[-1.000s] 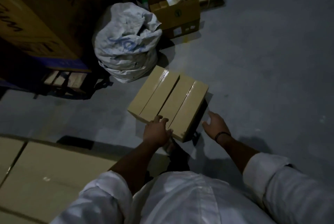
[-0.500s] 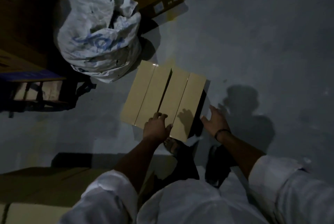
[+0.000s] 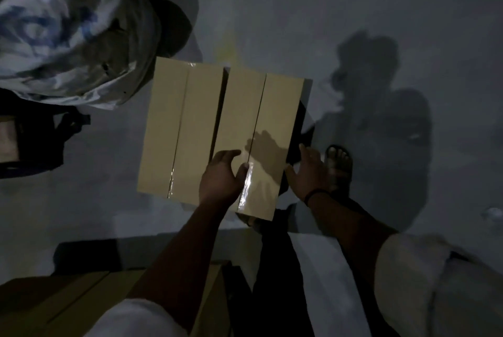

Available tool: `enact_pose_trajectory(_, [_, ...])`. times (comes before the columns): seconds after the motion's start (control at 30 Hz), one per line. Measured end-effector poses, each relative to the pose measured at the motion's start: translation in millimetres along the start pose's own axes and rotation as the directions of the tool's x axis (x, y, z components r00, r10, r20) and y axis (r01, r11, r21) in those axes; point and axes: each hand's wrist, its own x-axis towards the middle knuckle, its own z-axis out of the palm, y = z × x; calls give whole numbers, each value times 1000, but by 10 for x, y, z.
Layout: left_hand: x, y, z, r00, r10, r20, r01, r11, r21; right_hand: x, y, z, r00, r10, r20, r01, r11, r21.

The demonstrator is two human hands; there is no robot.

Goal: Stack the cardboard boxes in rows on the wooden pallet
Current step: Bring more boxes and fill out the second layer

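Observation:
Two tan cardboard boxes, each taped along its middle, lie side by side on the grey floor: a left box (image 3: 177, 129) and a right box (image 3: 261, 118) with a narrow gap between them. My left hand (image 3: 221, 177) rests on top of the right box near its close end, fingers reaching toward the gap and thumb by the tape seam. My right hand (image 3: 309, 173) lies with straight fingers against that box's dark right side. More tan boxes (image 3: 60, 304) sit stacked at the bottom left, in shadow.
A bulky white sack with blue print (image 3: 68, 31) sits just left of the boxes, almost touching the left one. A dark wooden structure (image 3: 30, 140) stands at the left edge. My sandalled foot (image 3: 339, 165) is beside my right hand. Bare floor extends to the right.
The view has dropped closer to the two boxes. My right hand has come in against the right box's side, while my left hand stays on its top.

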Motion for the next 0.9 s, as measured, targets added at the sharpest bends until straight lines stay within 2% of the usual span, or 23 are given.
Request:
enact_pose_trajectory(0.1, [411, -168, 265, 991, 98, 91, -109, 986, 124, 432, 27, 286, 1000, -5, 1, 5, 998, 62])
enact_pose_trajectory(0.17, [680, -302, 391, 989, 116, 92, -130, 976, 175, 654, 67, 452, 999, -37, -5, 37, 998, 52])
enact_pose_trajectory(0.27, [1028, -506, 594, 996, 58, 75, -69, 986, 151, 923, 206, 680, 994, -108, -30, 108, 994, -5])
enact_pose_trajectory(0.47, [1495, -811, 842, 988, 20, 150, -33, 996, 82, 1122, 373, 1068, 993, -99, -69, 99, 995, -14])
enact_pose_trajectory(0.6, [1606, -891, 943, 997, -25, 67, 16, 991, 136, 1145, 408, 1244, 991, -98, -86, 100, 995, 10])
enact_pose_trajectory(0.73, [1641, -955, 1026, 999, -54, 9, 53, 998, 25, 1156, 428, 1311, 987, -112, -117, 113, 994, 4])
enact_pose_trajectory(0.9, [1672, -929, 974, 996, -75, 50, 76, 997, -19, 1145, 389, 1365, 979, -100, -176, 122, 986, 116])
